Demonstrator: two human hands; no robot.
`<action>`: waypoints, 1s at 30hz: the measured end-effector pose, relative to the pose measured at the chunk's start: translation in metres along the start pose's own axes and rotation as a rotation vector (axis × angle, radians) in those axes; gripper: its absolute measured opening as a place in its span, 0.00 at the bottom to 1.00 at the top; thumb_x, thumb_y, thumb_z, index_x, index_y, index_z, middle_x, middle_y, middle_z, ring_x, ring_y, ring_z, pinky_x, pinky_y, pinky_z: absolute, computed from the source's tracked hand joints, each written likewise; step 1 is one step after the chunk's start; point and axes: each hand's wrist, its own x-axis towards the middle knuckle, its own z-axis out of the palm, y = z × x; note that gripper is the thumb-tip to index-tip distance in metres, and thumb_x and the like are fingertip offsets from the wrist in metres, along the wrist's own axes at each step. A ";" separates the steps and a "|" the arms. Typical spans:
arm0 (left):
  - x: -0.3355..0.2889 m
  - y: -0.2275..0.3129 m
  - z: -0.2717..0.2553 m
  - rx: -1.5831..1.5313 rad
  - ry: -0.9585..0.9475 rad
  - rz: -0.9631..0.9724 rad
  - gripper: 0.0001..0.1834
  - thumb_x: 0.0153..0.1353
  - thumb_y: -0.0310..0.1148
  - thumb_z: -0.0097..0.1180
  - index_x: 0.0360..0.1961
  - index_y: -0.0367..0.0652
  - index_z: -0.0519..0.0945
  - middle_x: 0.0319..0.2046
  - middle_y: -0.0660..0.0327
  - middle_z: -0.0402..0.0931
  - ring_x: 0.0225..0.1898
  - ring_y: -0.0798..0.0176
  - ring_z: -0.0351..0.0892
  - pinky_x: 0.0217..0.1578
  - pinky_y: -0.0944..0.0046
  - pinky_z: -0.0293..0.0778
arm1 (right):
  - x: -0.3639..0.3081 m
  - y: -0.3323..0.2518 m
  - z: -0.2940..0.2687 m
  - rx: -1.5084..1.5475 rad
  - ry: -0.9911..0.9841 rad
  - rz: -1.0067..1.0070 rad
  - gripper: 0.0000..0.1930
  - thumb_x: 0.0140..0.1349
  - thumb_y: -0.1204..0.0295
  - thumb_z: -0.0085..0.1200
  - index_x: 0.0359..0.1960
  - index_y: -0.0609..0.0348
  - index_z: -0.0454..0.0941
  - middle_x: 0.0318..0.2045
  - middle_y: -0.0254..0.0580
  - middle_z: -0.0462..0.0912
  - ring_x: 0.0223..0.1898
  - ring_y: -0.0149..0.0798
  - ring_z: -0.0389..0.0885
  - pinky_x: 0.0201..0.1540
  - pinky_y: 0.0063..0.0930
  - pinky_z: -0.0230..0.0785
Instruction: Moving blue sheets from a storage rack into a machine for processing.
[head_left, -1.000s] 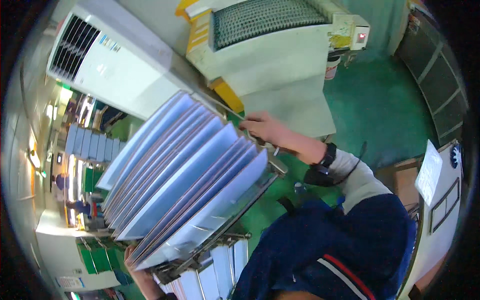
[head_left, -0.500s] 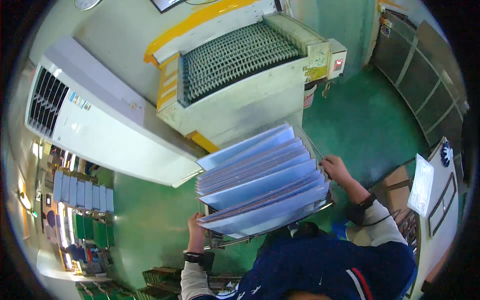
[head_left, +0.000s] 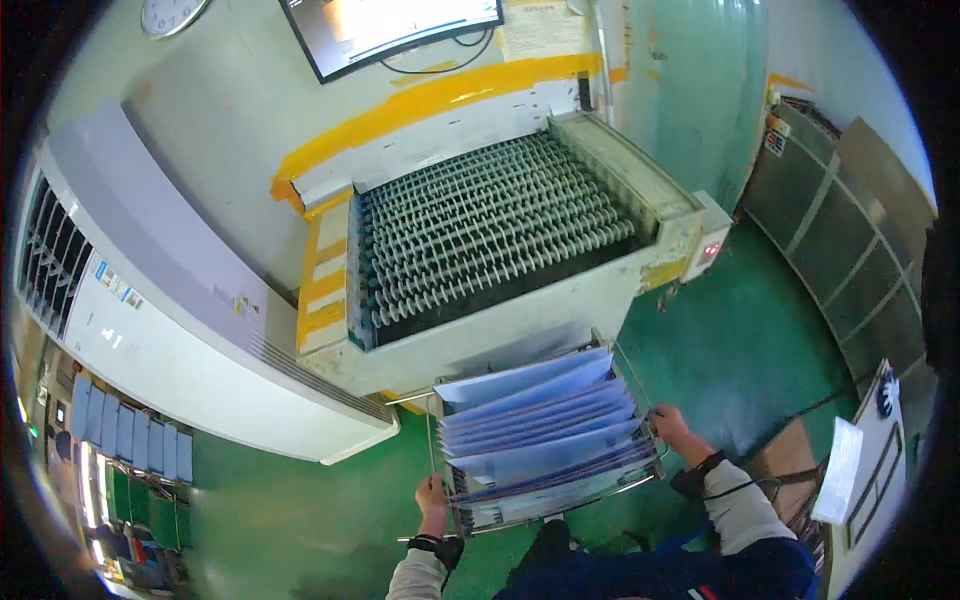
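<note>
A wheeled-looking metal rack (head_left: 610, 492) stands before me, holding several thin bluish-white sheets or panels (head_left: 545, 400) upright in rows. My left hand (head_left: 431, 495) is closed around the rack's side rod at its near left corner. On the opposite side, my right hand (head_left: 674, 426) grips the right side rod. The rack's far end is close against the front of a pale machine (head_left: 480, 350) with rows of ridged rollers (head_left: 495, 230) on top. Whether rack and machine touch, I cannot tell.
A tall white air conditioner (head_left: 210, 300) lies left of the machine. A small control box (head_left: 708, 240) sits at the machine's right end. Grey panels (head_left: 850, 230) lean at the far right. Near right are a cardboard box (head_left: 787, 455) and a white board (head_left: 880, 460). The floor (head_left: 290, 500) is green.
The view has tilted up, bringing the wall screen and more of the machine's rollers into sight. The rack and both hands now sit lower in the picture. Both hands keep hold of the rack.
</note>
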 end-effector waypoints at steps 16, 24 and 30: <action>-0.022 -0.013 0.038 0.272 -0.078 0.060 0.15 0.64 0.38 0.50 0.28 0.36 0.78 0.20 0.54 0.77 0.18 0.58 0.77 0.24 0.58 0.73 | 0.081 0.061 0.005 0.230 -0.238 0.257 0.08 0.66 0.68 0.51 0.34 0.59 0.76 0.18 0.34 0.74 0.18 0.27 0.71 0.18 0.23 0.64; -0.105 -0.005 0.026 0.408 0.106 -0.136 0.16 0.61 0.34 0.46 0.44 0.39 0.81 0.43 0.47 0.80 0.47 0.46 0.78 0.48 0.52 0.73 | 0.078 0.041 -0.007 0.252 -0.528 0.310 0.09 0.69 0.67 0.43 0.38 0.56 0.74 0.31 0.38 0.76 0.29 0.31 0.72 0.30 0.30 0.68; -0.247 0.012 0.044 0.049 0.431 -0.420 0.18 0.55 0.40 0.54 0.41 0.38 0.82 0.37 0.48 0.82 0.42 0.46 0.81 0.46 0.54 0.75 | 0.107 0.061 -0.017 0.175 -0.659 0.115 0.12 0.70 0.67 0.44 0.33 0.63 0.73 0.20 0.38 0.73 0.16 0.32 0.67 0.20 0.30 0.63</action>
